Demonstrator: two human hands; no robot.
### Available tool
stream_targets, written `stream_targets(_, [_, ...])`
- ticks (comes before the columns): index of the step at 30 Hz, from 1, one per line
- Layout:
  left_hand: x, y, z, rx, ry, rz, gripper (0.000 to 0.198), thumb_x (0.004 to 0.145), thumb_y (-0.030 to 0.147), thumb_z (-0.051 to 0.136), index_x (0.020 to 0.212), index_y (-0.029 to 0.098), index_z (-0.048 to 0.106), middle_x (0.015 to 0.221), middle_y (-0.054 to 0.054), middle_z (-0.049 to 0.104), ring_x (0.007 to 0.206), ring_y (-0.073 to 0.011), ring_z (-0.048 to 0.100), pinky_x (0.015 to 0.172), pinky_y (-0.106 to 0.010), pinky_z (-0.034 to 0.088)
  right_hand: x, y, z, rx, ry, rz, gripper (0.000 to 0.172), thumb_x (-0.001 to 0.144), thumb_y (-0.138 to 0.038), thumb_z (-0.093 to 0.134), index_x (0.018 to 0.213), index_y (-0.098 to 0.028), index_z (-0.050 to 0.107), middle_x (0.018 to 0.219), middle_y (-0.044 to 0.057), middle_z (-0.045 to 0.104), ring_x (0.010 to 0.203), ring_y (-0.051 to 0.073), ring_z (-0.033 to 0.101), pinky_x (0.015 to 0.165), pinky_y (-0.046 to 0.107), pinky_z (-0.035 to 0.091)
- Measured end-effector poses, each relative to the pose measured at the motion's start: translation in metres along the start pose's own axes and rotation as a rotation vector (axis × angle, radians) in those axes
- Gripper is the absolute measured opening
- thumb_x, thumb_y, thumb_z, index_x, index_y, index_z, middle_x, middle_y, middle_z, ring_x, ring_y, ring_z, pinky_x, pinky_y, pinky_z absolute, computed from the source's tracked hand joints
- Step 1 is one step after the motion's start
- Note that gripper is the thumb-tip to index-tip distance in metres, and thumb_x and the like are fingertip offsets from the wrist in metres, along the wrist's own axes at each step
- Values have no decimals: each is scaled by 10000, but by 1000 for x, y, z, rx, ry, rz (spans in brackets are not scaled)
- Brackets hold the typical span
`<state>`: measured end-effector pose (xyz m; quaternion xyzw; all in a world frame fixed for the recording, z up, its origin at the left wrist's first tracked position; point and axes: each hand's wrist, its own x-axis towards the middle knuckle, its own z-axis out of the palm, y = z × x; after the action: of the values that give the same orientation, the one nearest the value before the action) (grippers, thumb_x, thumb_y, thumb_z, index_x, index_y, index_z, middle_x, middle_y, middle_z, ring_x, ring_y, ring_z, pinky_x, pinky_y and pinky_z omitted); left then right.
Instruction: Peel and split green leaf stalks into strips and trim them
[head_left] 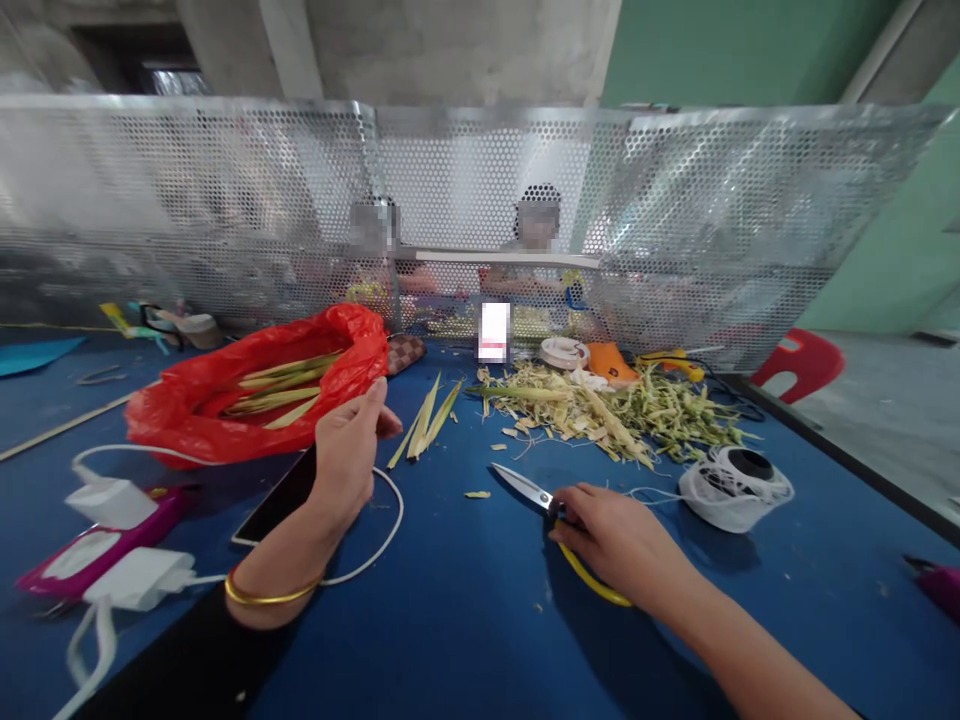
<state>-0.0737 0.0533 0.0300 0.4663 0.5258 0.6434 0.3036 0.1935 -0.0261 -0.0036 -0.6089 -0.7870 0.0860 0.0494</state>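
Observation:
My right hand is closed round the scissors near their pivot, at the blue table's middle right. Their blades point forward and left; part of the yellow handle shows below my palm. At centre left my left hand is raised with thumb and fingers pressed together. Whatever it pinches, if anything, cannot be made out. Several pale green leaf strips lie just beyond it. Behind it stands an open red plastic bag with more long strips inside.
A heap of dried husk pieces spreads at the back right, near a white thread spool. A phone, a purple power strip and white cables lie left. A perforated metal screen crosses the back, with people behind.

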Motion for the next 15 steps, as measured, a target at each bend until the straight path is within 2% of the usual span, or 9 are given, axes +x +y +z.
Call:
stream_targets(2, [7, -4, -2, 117, -63, 11, 281, 738, 450, 630, 626, 193, 650, 622, -12, 639, 568, -147, 562, 584, -263, 435, 1, -1, 2, -13, 7, -16, 149, 851, -278, 560, 960, -205, 630, 908, 66, 662, 837, 239, 618, 631, 297, 367])
stream_targets(5, [15, -13, -4, 529, -252, 135, 277, 770, 415, 573, 892, 196, 691, 790, -37, 710, 678, -180, 632, 645, -271, 450, 0, -4, 2, -27, 3, -26, 157, 852, -274, 555, 966, -193, 626, 905, 74, 659, 843, 251, 615, 639, 307, 373])
stream_targets(9, [26, -20, 4, 720, -406, 201, 193, 715, 350, 629, 831, 227, 722, 834, -36, 733, 773, -222, 644, 704, -287, 432, -1, -4, 0, -12, 11, -25, 144, 852, -261, 548, 953, -196, 628, 897, 68, 658, 836, 243, 616, 636, 300, 370])
stream_targets(12, [30, -21, 27, 825, -518, 239, 161, 713, 307, 643, 825, 232, 730, 810, -43, 730, 789, -237, 639, 697, -300, 426, 0, -3, 1, -15, 26, -32, 125, 850, -264, 550, 924, -201, 628, 891, 67, 660, 827, 237, 616, 634, 294, 367])
stream_targets(15, [32, -26, 66, 897, -599, 298, 179, 751, 258, 632, 902, 213, 717, 949, -71, 716, 914, -254, 623, 778, -328, 443, 1, -3, 3, -18, 45, -30, 116, 847, -268, 558, 918, -207, 627, 885, 61, 663, 823, 233, 618, 634, 289, 367])
